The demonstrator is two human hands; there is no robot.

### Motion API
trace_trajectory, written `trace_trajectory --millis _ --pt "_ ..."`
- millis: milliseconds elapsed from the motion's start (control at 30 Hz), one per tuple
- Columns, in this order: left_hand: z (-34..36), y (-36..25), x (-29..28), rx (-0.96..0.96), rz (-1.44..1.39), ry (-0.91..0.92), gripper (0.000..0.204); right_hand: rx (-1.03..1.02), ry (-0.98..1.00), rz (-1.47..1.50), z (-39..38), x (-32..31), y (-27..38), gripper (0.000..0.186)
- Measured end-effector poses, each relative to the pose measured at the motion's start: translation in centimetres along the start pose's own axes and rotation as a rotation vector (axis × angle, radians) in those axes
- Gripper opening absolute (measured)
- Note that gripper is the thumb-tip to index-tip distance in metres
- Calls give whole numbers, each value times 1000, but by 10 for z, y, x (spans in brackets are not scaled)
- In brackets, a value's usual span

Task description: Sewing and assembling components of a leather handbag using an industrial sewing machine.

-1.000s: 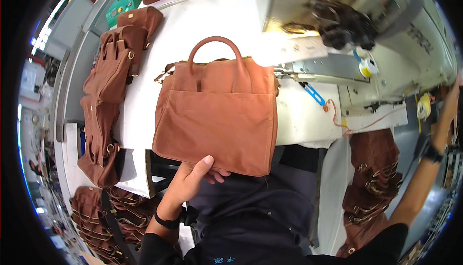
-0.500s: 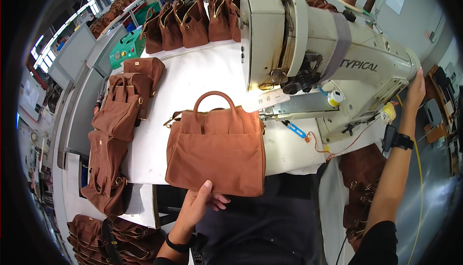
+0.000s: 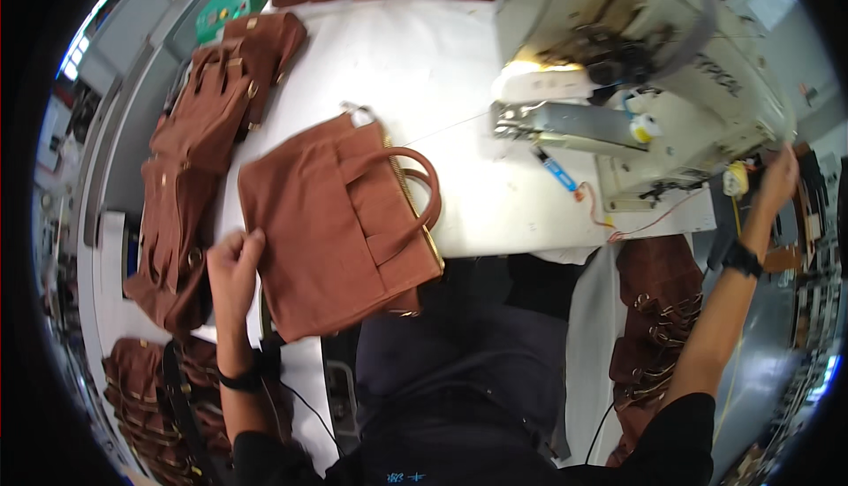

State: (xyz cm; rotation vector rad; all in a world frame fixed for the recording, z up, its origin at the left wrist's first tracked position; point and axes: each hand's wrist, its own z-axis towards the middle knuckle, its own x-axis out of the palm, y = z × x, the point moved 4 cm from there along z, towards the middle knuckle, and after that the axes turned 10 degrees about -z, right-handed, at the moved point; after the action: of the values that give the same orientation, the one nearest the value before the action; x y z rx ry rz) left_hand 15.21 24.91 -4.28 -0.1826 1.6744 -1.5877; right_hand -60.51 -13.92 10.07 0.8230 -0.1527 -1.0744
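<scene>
Left hand (image 3: pixel 234 265) clamps one brown, two-handled leather bag (image 3: pixel 309 239) by its edge, just rightward. Right hand (image 3: pixel 779 181), grip unclear, is at one cream metal sewing machine (image 3: pixel 565 9); open white tabletop (image 3: pixel 477 208) lies between.

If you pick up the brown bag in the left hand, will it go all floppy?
The brown bag probably won't flop much: its front looks broad and fairly flat with the left hand at one edge. It may still bend a bit, as soft creases show. Its handles likely keep their shape, since they curve out in arches.
</scene>
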Motion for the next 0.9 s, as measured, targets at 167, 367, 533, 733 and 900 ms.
trace_trajectory --millis 167,367,533,733,900 --pt "11 7 -3 -14 -254 56 24 -587 91 -29 -195 -50 104 26" --pt "55 4 8 32 -68 215 27 -743 796 -130 -357 64 117 34" --pt "98 8 5 60 -35 168 31 -744 795 -250 -363 114 102 35" --pt "74 -19 -8 193 139 53 29 -686 771 -329 -351 126 86 24" --pt "39 -62 -22 255 256 32 31 -66 1207 182 -377 143 110 24"
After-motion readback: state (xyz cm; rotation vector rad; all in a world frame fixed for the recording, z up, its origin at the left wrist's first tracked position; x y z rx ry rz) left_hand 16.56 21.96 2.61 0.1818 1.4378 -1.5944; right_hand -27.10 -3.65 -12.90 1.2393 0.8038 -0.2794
